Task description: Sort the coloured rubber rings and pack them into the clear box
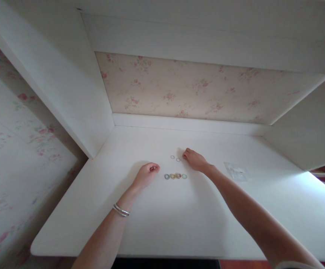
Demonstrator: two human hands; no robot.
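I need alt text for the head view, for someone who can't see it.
A person's left hand and right hand are either side of two thin rings on a white desk; a row of four thicker rings lies closer to the viewer. A clear packet lies farther right.

From here I see a smooth white desk with a rounded front-left corner; on it lie four thick, round, variously coloured rings in a row, two thin reddish rings beyond them, and a flat clear plastic packet on the right
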